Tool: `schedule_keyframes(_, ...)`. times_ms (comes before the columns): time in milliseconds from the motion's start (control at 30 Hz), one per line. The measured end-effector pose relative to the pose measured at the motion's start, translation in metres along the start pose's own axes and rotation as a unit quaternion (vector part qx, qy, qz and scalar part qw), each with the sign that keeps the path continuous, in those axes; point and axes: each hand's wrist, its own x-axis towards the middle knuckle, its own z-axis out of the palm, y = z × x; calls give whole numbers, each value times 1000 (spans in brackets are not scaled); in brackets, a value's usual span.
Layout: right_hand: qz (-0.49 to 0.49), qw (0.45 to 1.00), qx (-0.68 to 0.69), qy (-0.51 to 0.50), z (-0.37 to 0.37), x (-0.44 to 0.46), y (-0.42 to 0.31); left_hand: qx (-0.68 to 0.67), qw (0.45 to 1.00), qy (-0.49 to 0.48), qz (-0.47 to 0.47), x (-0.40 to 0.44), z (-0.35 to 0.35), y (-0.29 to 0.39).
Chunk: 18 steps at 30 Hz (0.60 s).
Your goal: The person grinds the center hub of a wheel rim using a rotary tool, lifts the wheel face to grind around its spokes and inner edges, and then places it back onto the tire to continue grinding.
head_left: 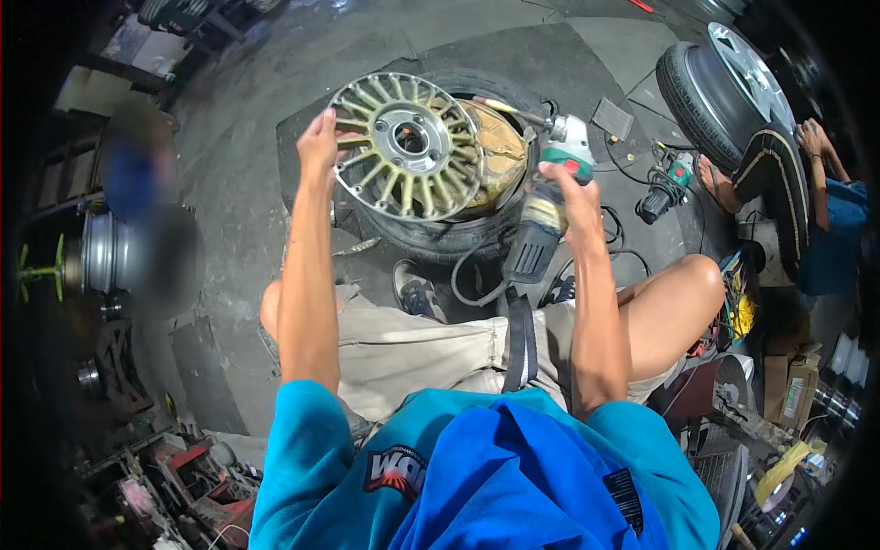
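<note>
My left hand (318,147) is closed on the left edge of a round, many-spoked wheel face (420,167), which is tilted above a tire (440,240). The spokes look yellowish-green and the hub is bare metal. My right hand (576,197) grips a green and black power grinder (541,229) by its body, its head up. From that head a thin shaft (513,110) points left toward the wheel face's upper right edge; whether it touches anything I cannot tell. A brown, taped-looking pad (504,151) lies inside the tire, partly hidden by the wheel face.
At right, a second green and black power tool (665,188) lies on the floor with its cord. Beyond it stands a tire with a rim (706,101), beside a seated person (816,183). Another rim (101,252) is at left. A cardboard box (790,390) sits lower right.
</note>
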Motion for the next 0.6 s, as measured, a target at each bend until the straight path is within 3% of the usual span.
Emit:
schedule_keyframes(33,0,1000,0,0,-4,1,-4,-38,999,25,-4,-8,6,-15)
schedule_keyframes(100,117,973,190,-58,-15,7,-12,-94,990,99,-25,-28,15,-52)
schedule_keyframes(167,118,948,279,-96,-14,4,-23,-132,973,165,-88,-49,24,-95)
schedule_keyframes(233,112,914,383,-70,-12,6,-17,-76,976,193,-72,-95,52,-112)
schedule_keyframes(267,116,916,376,-74,-10,7,-14,-85,976,182,-87,-110,55,-122)
schedule_keyframes(333,134,863,472,-120,-11,9,-5,-97,975,162,-119,-128,55,-141)
schedule_keyframes(367,139,866,464,-121,-11,11,0,-104,973,167,-124,-132,51,-148)
schedule_keyframes(433,129,878,447,-112,-6,13,5,22,983,93,-156,-137,40,-150)
schedule_keyframes(467,135,880,445,-90,-4,13,8,55,988,86,-116,-132,32,-160)
schedule_keyframes(500,141,882,440,-92,-1,12,8,51,987,92,-121,-130,26,-161)
schedule_keyframes(567,154,890,421,-85,7,10,10,89,979,6,-183,-126,14,-162)
schedule_keyframes(600,159,891,416,-88,7,12,14,29,977,8,-209,-128,16,-154)
